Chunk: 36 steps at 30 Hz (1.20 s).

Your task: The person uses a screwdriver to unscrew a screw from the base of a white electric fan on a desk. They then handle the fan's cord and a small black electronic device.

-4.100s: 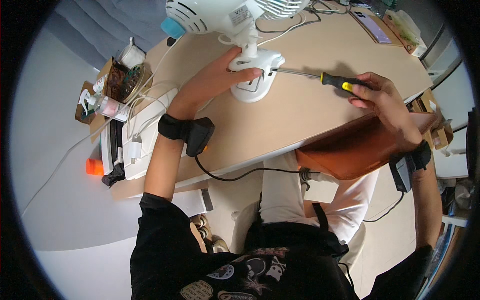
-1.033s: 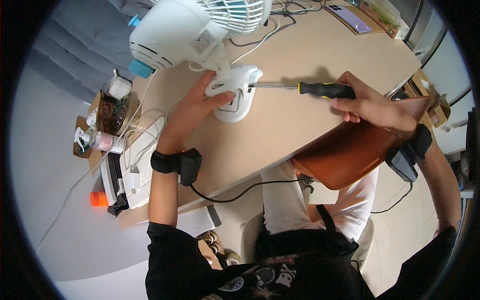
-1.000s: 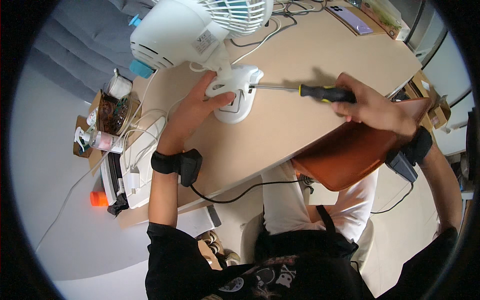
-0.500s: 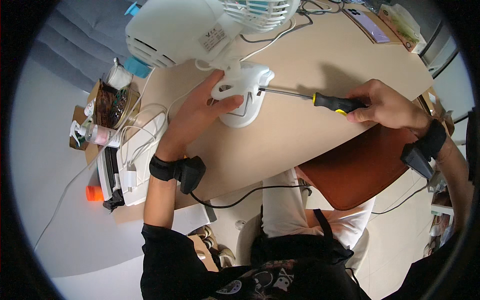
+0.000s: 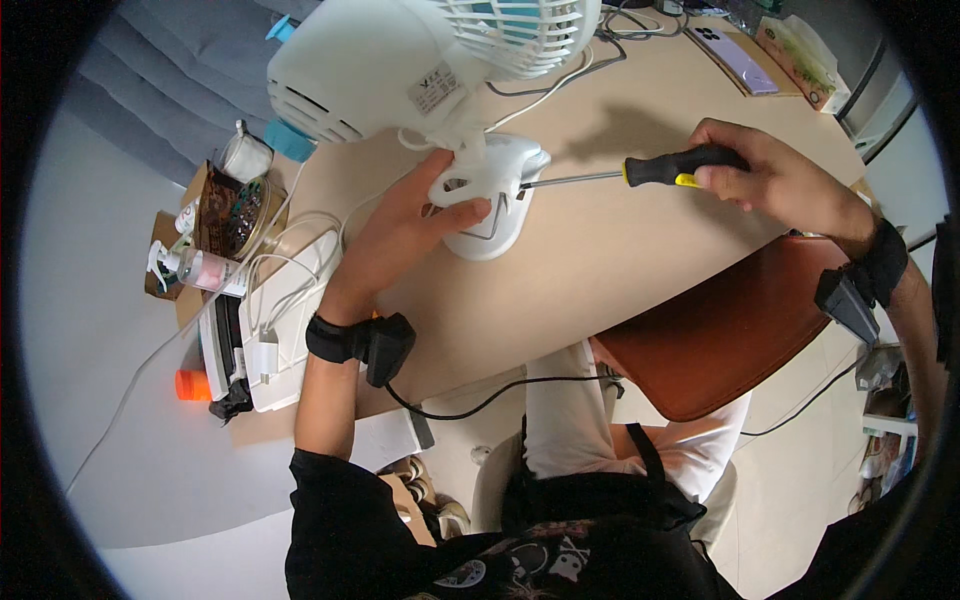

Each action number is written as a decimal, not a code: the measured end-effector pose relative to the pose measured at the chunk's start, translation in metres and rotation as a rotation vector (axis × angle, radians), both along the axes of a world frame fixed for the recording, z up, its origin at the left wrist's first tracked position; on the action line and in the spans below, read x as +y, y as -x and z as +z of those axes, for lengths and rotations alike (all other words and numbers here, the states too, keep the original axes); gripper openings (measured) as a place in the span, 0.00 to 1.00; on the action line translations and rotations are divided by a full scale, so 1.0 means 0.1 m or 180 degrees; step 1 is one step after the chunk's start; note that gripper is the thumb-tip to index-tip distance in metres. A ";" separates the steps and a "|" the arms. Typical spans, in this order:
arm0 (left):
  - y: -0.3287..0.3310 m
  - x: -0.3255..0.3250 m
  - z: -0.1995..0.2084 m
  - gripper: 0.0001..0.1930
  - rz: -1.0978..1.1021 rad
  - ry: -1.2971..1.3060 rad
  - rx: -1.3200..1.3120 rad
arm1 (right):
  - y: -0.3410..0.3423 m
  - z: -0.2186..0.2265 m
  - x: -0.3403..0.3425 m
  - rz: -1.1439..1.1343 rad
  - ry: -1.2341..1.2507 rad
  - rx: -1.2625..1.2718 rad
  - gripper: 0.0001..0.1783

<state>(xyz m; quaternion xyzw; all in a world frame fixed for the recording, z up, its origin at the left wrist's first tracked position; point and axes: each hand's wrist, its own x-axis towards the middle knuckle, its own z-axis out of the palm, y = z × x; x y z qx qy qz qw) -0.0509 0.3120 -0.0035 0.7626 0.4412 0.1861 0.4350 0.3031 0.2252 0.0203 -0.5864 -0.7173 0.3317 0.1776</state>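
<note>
A white fan (image 5: 365,75) with pale blue parts stands at the far side of the desk, its rounded white base (image 5: 490,240) toward me. My left hand (image 5: 405,225) is closed on the base below the neck, its thumb lying across the top by a bent metal wire. My right hand (image 5: 765,180) grips the black and yellow handle of a screwdriver (image 5: 665,168). The screwdriver's shaft runs left, and its tip meets the right side of the base. What the tip touches is too small to make out.
Boxes and a pump bottle (image 5: 210,270) crowd the left edge beside a white charger with cables (image 5: 265,355). A purple phone (image 5: 738,60) and a tissue pack (image 5: 800,60) lie far right. A brown chair seat (image 5: 710,330) stands against the near edge.
My right hand has moved up a little, raising the screwdriver's handle so its shaft lies at a different angle. The tip stays at the base, and my left hand keeps its hold.
</note>
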 end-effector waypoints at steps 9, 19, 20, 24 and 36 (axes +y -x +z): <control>0.01 -0.01 0.00 0.42 0.0083 -0.0001 0.0225 | 0.30 -0.02 -0.13 0.0824 -0.0065 -0.1525 0.17; 0.06 0.03 -0.10 0.40 -0.0044 0.0025 -0.0126 | 0.06 -0.37 0.00 0.0917 0.0160 -0.0160 0.14; 0.06 0.05 -0.10 0.40 -0.0072 0.0049 -0.0180 | 0.07 -0.38 0.03 0.1005 0.0061 0.0079 0.14; 0.01 -0.03 0.00 0.39 0.0081 0.0021 0.0013 | 0.11 -0.24 0.04 0.0423 0.1494 0.0598 0.13; 0.03 0.01 -0.12 0.33 -0.0016 -0.0137 -0.0446 | 0.07 -0.29 0.08 0.0306 0.2455 0.1885 0.18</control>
